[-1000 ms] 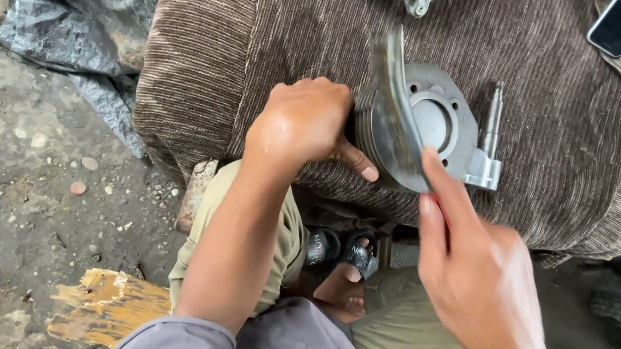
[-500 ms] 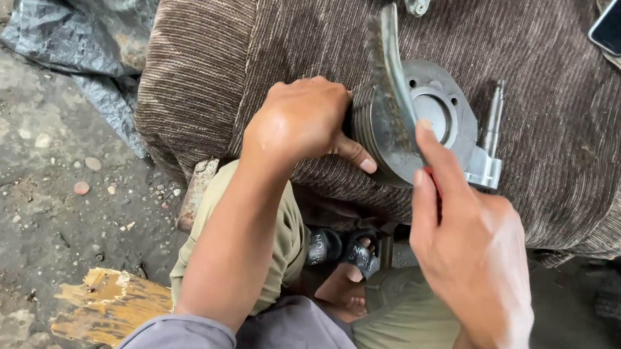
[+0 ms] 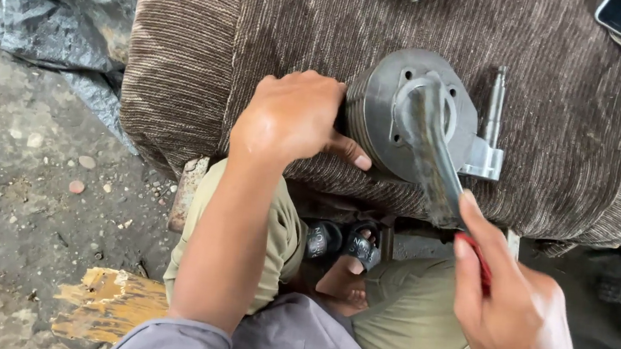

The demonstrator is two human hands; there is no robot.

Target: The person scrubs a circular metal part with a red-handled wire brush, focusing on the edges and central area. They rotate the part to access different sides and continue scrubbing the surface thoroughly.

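Head view, left hand [image 3: 293, 118] steadying metal cylinder [image 3: 379, 120], right hand [image 3: 515, 330] gripping tool [image 3: 430, 153]

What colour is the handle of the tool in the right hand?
Red, showing between the fingers of the right hand in the head view; the tool handle is mostly covered.

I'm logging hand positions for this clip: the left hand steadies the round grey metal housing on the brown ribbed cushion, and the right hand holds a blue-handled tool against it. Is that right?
Not quite: the handle is red, not blue. In the head view, the right hand grips a red-handled tool whose dark metal end lies across the round grey metal housing, while the left hand steadies that housing on the brown ribbed cushion.
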